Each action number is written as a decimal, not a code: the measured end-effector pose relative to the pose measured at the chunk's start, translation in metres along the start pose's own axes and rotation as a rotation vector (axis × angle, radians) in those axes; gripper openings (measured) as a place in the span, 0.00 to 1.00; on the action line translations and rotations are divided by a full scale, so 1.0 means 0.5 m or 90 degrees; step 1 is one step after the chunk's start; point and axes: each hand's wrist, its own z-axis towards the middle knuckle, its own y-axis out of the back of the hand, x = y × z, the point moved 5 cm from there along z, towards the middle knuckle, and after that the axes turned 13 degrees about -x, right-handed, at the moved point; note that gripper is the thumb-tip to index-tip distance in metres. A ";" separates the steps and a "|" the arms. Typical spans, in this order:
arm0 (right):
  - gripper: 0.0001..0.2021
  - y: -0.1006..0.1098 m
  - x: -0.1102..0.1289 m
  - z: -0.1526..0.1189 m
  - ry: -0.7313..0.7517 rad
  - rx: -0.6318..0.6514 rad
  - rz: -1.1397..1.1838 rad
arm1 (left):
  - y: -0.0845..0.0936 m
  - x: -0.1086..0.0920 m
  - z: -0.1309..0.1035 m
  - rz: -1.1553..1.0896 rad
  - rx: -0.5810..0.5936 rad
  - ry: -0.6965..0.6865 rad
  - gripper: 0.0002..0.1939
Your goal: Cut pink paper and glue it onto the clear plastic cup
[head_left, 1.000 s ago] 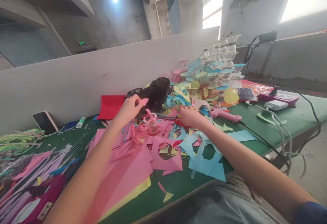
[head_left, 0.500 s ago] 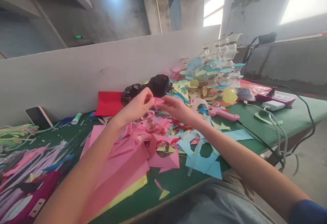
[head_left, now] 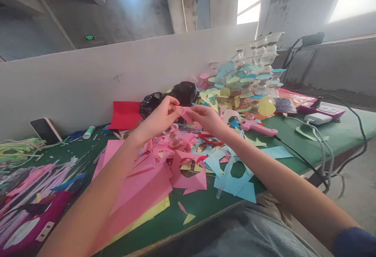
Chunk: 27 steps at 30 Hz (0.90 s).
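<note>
A small piece of pink paper [head_left: 185, 113] is pinched between my two hands, above the scrap pile. My left hand [head_left: 164, 115] grips its left side with thumb and fingers closed. On its other side, the fingers of my right hand [head_left: 205, 117] are closed too. Below them a small clear plastic cup [head_left: 174, 140] stands among pink paper scraps [head_left: 188, 171]. Red-handled scissors [head_left: 210, 139] lie partly buried close under my right hand. Large pink sheets [head_left: 138, 194] are stacked beneath my left forearm, with a yellow sheet under them.
A pink glue gun [head_left: 258, 128] with a black cord lies to the right. Behind it rise stacked clear plastic cups [head_left: 264, 59] with coloured paper. Blue paper offcuts [head_left: 235, 186] lie near the front edge. A phone [head_left: 45, 130] leans at the left, near pipe cleaners [head_left: 41, 186].
The pink paper now shows more of its surface, hanging lower between my fingers. Both hands have shifted slightly, and the whole view has moved a little.
</note>
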 end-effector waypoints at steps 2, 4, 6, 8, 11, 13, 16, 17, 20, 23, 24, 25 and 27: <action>0.16 -0.002 0.001 -0.002 0.023 -0.019 -0.022 | -0.011 0.008 -0.004 -0.039 0.033 0.079 0.24; 0.16 -0.004 0.005 -0.004 0.072 -0.039 -0.059 | -0.024 0.015 -0.007 -0.067 0.060 0.138 0.29; 0.16 -0.008 0.009 -0.005 0.137 -0.051 -0.111 | -0.033 0.019 -0.010 -0.078 0.073 0.155 0.30; 0.15 -0.011 0.011 -0.006 0.193 -0.053 -0.147 | -0.038 0.021 -0.011 -0.076 0.082 0.148 0.30; 0.14 -0.014 0.007 -0.005 0.217 -0.049 -0.146 | -0.038 0.022 -0.016 -0.082 0.103 0.147 0.28; 0.16 -0.016 0.003 -0.004 0.204 -0.044 -0.108 | -0.034 0.023 -0.023 -0.117 0.118 0.158 0.26; 0.15 -0.027 0.003 -0.006 0.176 0.008 -0.026 | -0.029 0.030 -0.039 -0.207 0.149 0.181 0.19; 0.14 -0.033 0.006 -0.008 0.167 0.039 -0.009 | -0.026 0.035 -0.044 -0.232 0.151 0.191 0.16; 0.13 -0.050 0.014 -0.010 0.128 0.122 0.016 | -0.011 0.055 -0.060 -0.271 0.112 0.215 0.11; 0.14 -0.060 0.014 0.001 0.041 0.163 0.071 | 0.008 0.072 -0.073 -0.284 0.064 0.220 0.13; 0.15 -0.063 0.010 0.007 0.006 0.176 0.089 | 0.013 0.076 -0.076 -0.284 0.057 0.220 0.14; 0.15 -0.067 0.006 0.013 -0.031 0.192 0.099 | 0.016 0.079 -0.079 -0.281 0.055 0.221 0.15; 0.15 -0.074 -0.005 0.023 -0.101 0.228 0.098 | 0.021 0.086 -0.081 -0.268 0.053 0.225 0.17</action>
